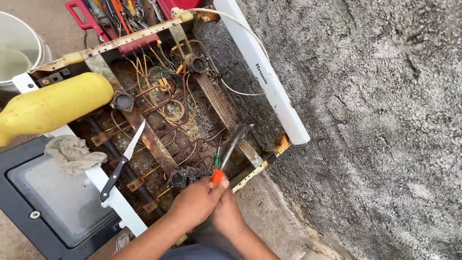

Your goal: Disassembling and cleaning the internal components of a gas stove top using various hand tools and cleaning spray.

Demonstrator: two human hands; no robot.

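An opened stove top point(159, 120) lies below me, rusty inside, with tangled copper tubes and wires point(166, 103) and burner sockets. Both hands meet at its near edge around a screwdriver point(226, 154) with an orange and green handle. My left hand point(195, 202) wraps the handle from the left. My right hand point(226, 216) closes on it from below. The grey shaft slants up and to the right, its tip at a rusty cross strip point(219, 106) inside the stove.
A black-handled knife point(120, 163) rests across the stove's white front rail. A yellow bottle point(48, 108) and a rag point(72, 154) lie at left above a black glass door point(43, 207). Red toolbox point(115, 17), white bucket point(17, 48), rough concrete wall point(375, 120).
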